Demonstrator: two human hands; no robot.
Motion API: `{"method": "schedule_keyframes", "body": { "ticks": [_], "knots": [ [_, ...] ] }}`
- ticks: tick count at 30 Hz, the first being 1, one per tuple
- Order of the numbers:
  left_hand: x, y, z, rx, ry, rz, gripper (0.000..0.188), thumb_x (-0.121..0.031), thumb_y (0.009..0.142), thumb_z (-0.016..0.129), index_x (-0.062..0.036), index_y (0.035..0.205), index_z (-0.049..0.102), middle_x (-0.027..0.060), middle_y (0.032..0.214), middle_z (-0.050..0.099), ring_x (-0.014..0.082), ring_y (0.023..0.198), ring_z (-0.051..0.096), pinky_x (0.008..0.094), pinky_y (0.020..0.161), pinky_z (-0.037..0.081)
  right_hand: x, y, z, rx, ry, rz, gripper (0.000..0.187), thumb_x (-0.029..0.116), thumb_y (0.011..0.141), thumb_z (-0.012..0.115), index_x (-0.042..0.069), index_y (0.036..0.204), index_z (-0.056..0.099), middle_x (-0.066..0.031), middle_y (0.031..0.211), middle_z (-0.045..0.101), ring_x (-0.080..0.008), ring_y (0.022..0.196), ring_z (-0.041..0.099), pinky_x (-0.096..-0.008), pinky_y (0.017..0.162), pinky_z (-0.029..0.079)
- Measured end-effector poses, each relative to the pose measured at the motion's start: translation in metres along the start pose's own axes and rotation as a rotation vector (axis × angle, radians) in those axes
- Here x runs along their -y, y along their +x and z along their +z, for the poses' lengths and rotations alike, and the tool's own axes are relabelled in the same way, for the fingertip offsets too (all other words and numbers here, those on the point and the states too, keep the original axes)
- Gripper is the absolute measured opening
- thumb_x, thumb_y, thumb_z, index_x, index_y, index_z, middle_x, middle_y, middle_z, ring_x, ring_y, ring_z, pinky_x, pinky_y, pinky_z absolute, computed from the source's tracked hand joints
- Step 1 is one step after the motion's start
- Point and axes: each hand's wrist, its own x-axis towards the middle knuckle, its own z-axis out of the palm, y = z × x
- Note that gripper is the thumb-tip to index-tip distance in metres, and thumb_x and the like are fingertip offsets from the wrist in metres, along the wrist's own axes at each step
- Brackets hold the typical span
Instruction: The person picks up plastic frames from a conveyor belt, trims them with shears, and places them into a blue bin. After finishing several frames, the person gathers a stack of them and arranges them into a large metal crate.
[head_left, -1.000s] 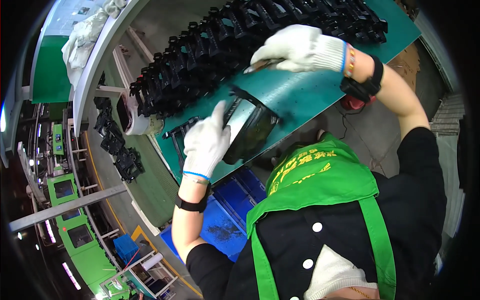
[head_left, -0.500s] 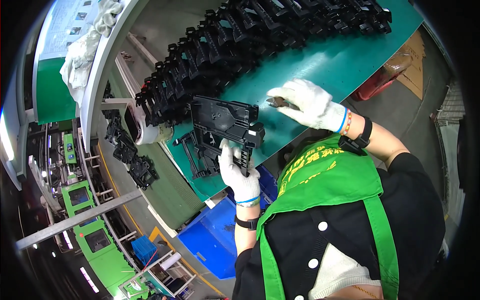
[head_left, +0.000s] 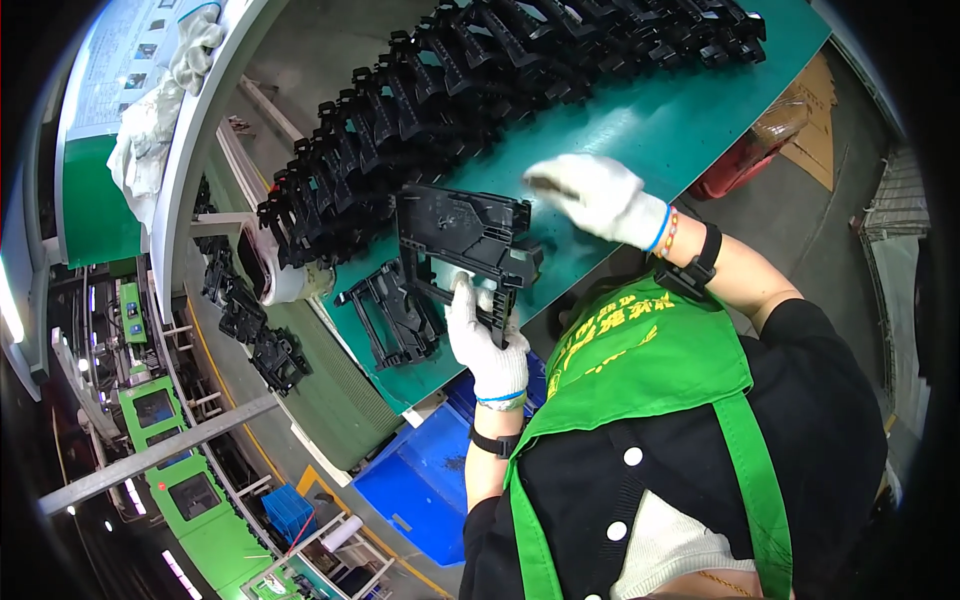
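Note:
My left hand (head_left: 482,345), in a white glove, grips the lower end of a black moulded plastic frame (head_left: 460,225) and holds it tilted over the green tabletop. The frame has a flat panel and an open window, through which a gloved finger shows. To the right of it is my right hand (head_left: 600,195), also gloved, closed and smeared by motion. A small dark brownish object (head_left: 548,184) sits at its fingertips, too blurred to name. It is apart from the frame. Another black plastic frame (head_left: 395,315) lies on the tabletop, left of my left hand.
A long row of stacked black plastic frames (head_left: 440,90) fills the far side of the green table (head_left: 640,120). Below its near edge stands a blue bin (head_left: 415,490). On the left runs a green conveyor belt (head_left: 345,400) carrying more black parts (head_left: 245,315).
The held frame has shifted slightly right and turned, coming apart in view from the frame lying on the table. My right hand has moved a little left, its fingers now blurred.

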Motion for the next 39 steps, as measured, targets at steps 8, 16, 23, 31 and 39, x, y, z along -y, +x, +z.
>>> {"method": "schedule_keyframes", "body": {
  "ticks": [8,16,23,31,39],
  "knots": [
    [0.038,0.048,-0.021,0.154,0.438,0.095,0.024,-0.023,0.102,0.063,-0.0054,0.118,0.064,-0.0032,0.078,0.057,0.0058,0.064,0.048,0.0233,0.056,0.038,0.018,-0.007,-0.041,0.205,0.109,0.068,0.034,0.016,0.094,0.071,0.005,0.126,0.066,-0.0172,0.112,0.07,-0.0317,0.105,0.07,-0.0391,0.09,0.056],
    [0.037,0.066,-0.03,0.335,0.747,0.294,0.028,-0.028,0.103,0.061,-0.0062,0.12,0.067,0.0068,0.089,0.068,0.019,0.075,0.064,0.0314,0.069,0.051,0.049,-0.021,-0.012,0.541,-0.015,-0.37,0.035,0.003,0.084,0.069,0.007,0.118,0.067,-0.012,0.106,0.069,-0.032,0.094,0.069,-0.0415,0.08,0.056],
    [-0.089,0.084,-0.11,-0.091,1.585,0.808,0.042,-0.027,0.09,0.073,-0.008,0.127,0.07,0.0185,0.113,0.072,0.0331,0.096,0.073,0.0434,0.085,0.057,0.059,-0.02,-0.023,0.559,0.005,-0.162,0.028,0.0,0.087,0.064,0.01,0.112,0.07,-0.0119,0.094,0.07,-0.0349,0.093,0.069,-0.0447,0.081,0.055],
    [-0.113,0.156,-0.224,-0.1,1.273,0.512,0.076,-0.001,0.085,0.066,-0.0059,0.157,0.041,0.0168,0.115,0.07,0.0201,0.091,0.069,0.0317,0.077,0.056,0.1,-0.015,0.033,0.558,0.179,-0.176,0.032,0.0,0.086,0.065,0.008,0.117,0.067,-0.0153,0.101,0.07,-0.037,0.095,0.069,-0.0445,0.082,0.056],
    [-0.137,0.165,-0.239,-0.024,0.979,0.506,0.085,0.006,0.081,0.061,-0.0033,0.161,0.036,0.0128,0.131,0.066,0.0138,0.086,0.063,0.0238,0.071,0.052,0.147,0.015,0.141,0.583,0.137,-0.299,0.034,0.007,0.089,0.064,0.01,0.123,0.066,-0.0167,0.102,0.071,-0.0376,0.1,0.069,-0.0477,0.084,0.056]
  ]
}}
